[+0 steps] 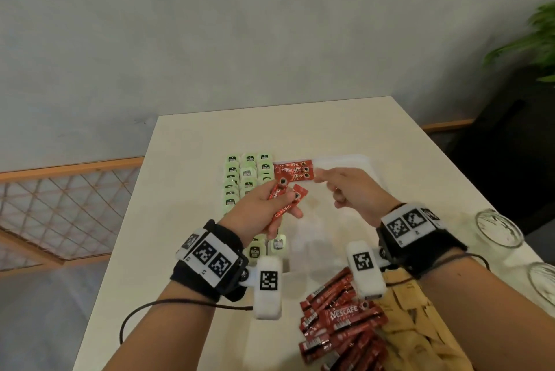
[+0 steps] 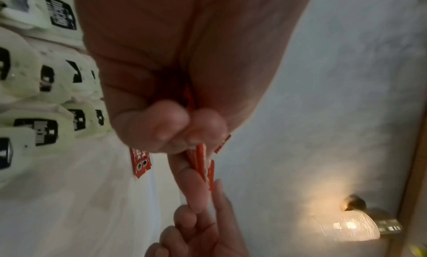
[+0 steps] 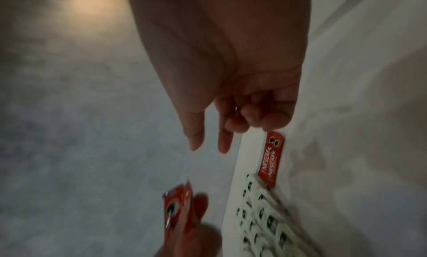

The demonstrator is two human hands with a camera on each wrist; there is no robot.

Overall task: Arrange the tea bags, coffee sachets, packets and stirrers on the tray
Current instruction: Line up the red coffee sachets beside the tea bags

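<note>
Coffee sachets [image 1: 283, 202]: slim red sticks, white lettering, cup picture.

Coffee sachets [image 1: 292, 172]: glossy red foil-like wrap with white print, at frame centre; more lie in a shiny heap [image 1: 339, 325] at lower right.
Tea bags [image 1: 247, 174]: pale green, smooth wrappers with black labels, slight sheen, left of centre.
Brown packets [image 1: 420, 331]: matt kraft-looking paper, creased, lower right.
Tray [image 1: 345, 160]: white, smooth, faintly translucent plastic look.
Surface [image 1: 186, 190]: cream, smooth, matt top.
Wrist bands [image 1: 210, 253]: black cloth, fuzzy, carrying white matt plastic blocks with printed black squares.
Glass jars [image 1: 498, 228]: clear, shiny, right edge.
Wall [image 1: 210, 25]: grey, mottled, matt plaster look.
Railing [image 1: 69, 166]: orange-brown wood frame, left.
</note>
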